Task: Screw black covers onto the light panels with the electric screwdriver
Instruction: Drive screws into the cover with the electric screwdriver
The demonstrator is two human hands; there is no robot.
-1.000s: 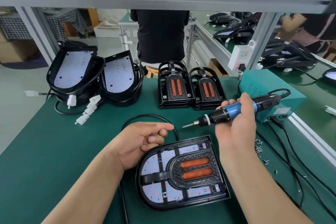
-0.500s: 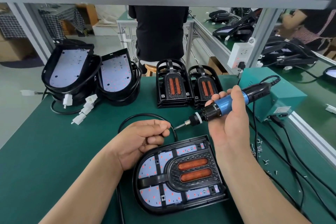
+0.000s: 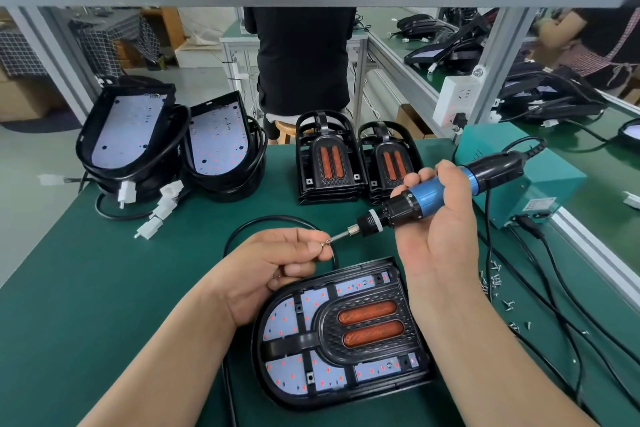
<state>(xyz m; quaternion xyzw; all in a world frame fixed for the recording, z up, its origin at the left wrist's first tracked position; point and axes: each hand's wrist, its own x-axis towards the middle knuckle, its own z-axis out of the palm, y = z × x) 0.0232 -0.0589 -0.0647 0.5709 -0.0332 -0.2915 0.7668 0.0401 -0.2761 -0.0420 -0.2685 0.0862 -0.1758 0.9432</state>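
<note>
A light panel lies flat near the front of the green table, with a black cover bearing two orange lenses set on it. Just above its far edge, my left hand pinches a small screw between thumb and fingertips. My right hand grips the blue and black electric screwdriver, held nearly level. Its bit tip touches the screw.
Two stacks of spare black covers stand at the table's back. Bare light panels with white connectors lean at back left. A teal power box sits at right, cables trail from it, and loose screws lie nearby. People work at benches behind.
The screwdriver has dropped and swung left until its bit meets the screw. My left hand's fingers have lifted slightly toward the bit.
</note>
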